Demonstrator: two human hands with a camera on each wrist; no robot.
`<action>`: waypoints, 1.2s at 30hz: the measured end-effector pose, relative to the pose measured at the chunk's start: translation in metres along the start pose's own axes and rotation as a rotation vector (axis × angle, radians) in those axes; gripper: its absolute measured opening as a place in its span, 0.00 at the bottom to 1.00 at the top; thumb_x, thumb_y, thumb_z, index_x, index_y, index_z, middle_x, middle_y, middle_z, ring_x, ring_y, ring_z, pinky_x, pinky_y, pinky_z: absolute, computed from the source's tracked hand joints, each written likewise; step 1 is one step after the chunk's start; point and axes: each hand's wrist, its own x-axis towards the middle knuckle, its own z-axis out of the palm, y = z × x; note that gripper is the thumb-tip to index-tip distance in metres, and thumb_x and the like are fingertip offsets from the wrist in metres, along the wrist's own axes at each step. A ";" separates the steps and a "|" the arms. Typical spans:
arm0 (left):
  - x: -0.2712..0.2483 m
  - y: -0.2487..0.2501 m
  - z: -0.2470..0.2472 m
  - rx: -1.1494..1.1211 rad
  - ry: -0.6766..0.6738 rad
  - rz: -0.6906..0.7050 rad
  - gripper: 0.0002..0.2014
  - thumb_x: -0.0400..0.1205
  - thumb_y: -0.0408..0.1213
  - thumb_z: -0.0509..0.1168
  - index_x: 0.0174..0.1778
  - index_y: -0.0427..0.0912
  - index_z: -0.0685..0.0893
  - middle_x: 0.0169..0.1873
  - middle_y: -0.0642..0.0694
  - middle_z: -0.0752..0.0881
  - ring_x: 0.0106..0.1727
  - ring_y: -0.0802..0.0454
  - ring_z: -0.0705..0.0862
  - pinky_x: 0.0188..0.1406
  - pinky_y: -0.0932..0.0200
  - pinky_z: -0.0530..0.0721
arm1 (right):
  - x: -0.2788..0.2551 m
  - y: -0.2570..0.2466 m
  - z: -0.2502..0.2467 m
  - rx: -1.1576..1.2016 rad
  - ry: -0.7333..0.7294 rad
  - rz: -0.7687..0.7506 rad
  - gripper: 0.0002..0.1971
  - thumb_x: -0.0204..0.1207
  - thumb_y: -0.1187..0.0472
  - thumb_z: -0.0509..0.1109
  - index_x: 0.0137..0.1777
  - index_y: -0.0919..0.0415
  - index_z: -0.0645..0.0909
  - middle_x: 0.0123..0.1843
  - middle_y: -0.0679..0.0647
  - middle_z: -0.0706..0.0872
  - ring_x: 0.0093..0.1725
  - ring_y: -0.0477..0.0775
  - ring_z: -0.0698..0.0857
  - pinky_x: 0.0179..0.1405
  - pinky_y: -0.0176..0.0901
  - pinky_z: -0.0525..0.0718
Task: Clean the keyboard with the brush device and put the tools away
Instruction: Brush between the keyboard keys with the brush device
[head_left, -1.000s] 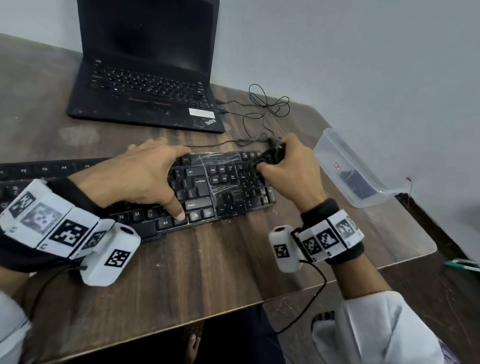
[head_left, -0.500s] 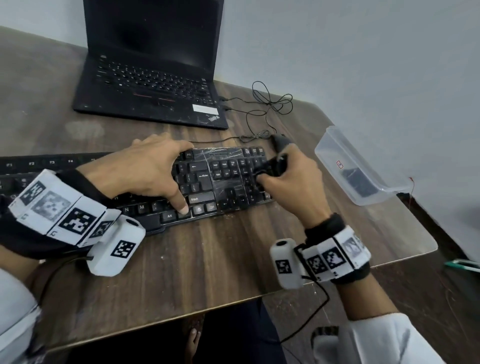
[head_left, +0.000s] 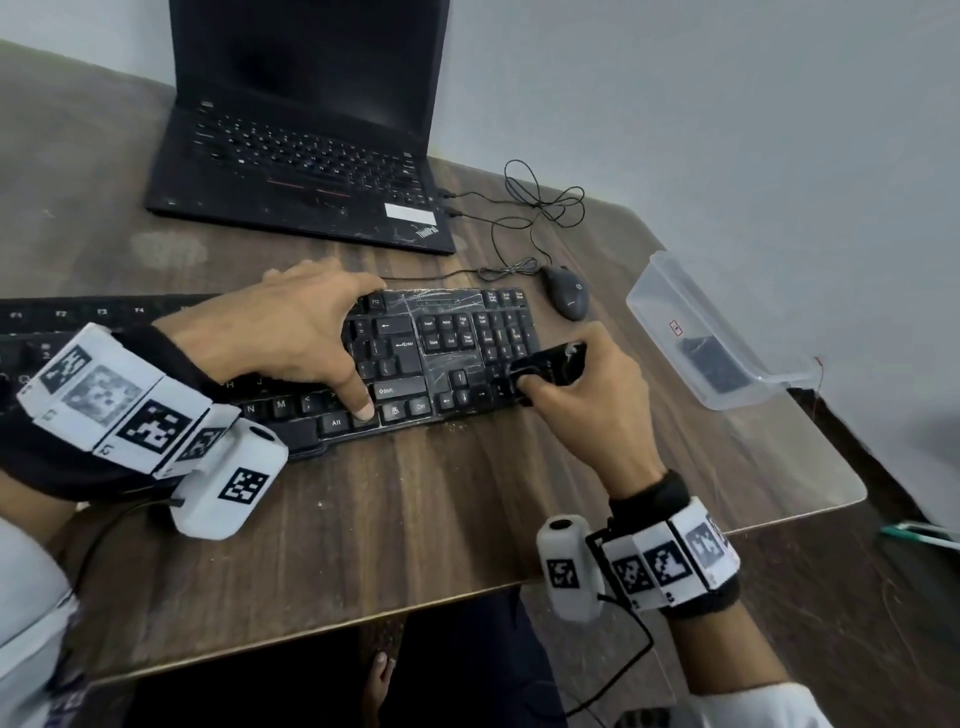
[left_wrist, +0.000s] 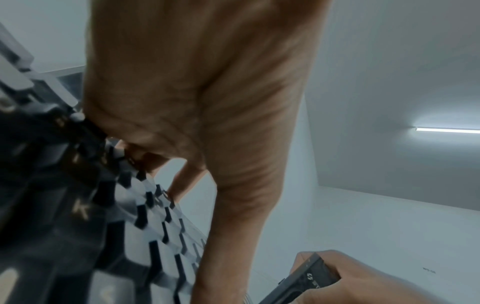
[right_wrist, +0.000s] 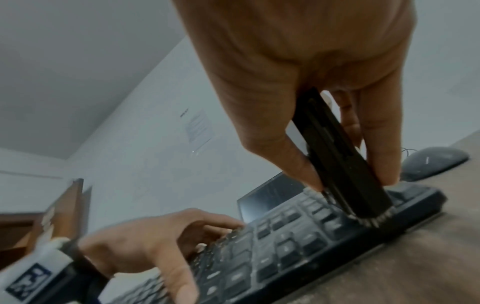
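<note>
Keyboard (head_left: 441, 353) lying near the worktop's (head_left: 415, 519) front edge; we are clamping our right hand (head_left: 587, 395) round the brush device (head_left: 550, 366) on its right-end keys, left hand (head_left: 291, 332) spread, fingers pressing the keys.
</note>
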 end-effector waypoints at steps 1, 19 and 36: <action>0.001 0.000 0.000 0.003 0.002 0.000 0.69 0.50 0.60 0.89 0.87 0.56 0.62 0.58 0.52 0.70 0.70 0.41 0.75 0.69 0.42 0.75 | -0.004 -0.006 0.002 0.021 -0.015 -0.013 0.16 0.74 0.54 0.82 0.49 0.55 0.76 0.42 0.45 0.86 0.42 0.46 0.85 0.37 0.36 0.81; -0.006 0.011 -0.001 0.028 0.020 0.005 0.67 0.58 0.58 0.87 0.90 0.51 0.55 0.73 0.44 0.71 0.76 0.42 0.68 0.75 0.43 0.69 | 0.009 -0.005 -0.004 0.076 -0.039 -0.073 0.18 0.65 0.47 0.88 0.48 0.48 0.84 0.40 0.41 0.89 0.39 0.38 0.86 0.38 0.36 0.80; 0.029 0.027 0.005 -0.054 -0.162 0.109 0.46 0.51 0.53 0.90 0.65 0.51 0.81 0.52 0.54 0.89 0.52 0.51 0.88 0.59 0.47 0.88 | 0.025 0.015 -0.011 0.038 -0.072 -0.276 0.13 0.68 0.57 0.87 0.48 0.48 0.86 0.40 0.39 0.90 0.43 0.37 0.87 0.40 0.31 0.80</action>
